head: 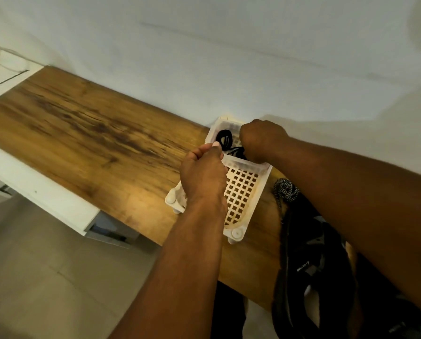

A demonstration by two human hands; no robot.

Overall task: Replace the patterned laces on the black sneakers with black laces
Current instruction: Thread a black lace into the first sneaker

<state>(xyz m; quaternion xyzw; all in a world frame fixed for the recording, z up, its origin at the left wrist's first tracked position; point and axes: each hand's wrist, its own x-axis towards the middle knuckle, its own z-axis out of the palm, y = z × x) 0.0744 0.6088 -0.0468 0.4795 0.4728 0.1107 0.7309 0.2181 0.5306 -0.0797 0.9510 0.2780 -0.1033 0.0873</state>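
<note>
Reaching into a tilted white lattice basket (241, 189), the right hand (261, 140) is seen from the back, fingers curled down among the black laces (225, 140) coiled inside; whether a lace is actually gripped cannot be told. The basket's near rim is pinched by the left hand (202, 174), thumb and fingertips closed over its edge, so that the basket is tipped up with its small round feet showing. The basket is held over the wooden counter (94, 135), near the white wall (229, 57). Just right of it, beneath the right forearm, a black sneaker (309, 260) is lying, with a black-and-white patterned lace (286, 189) bunched at its far end. Small white lettering is carried on the sneaker, too blurred to be read. A white drawer unit (57, 204) is visible below the counter's left edge.
</note>
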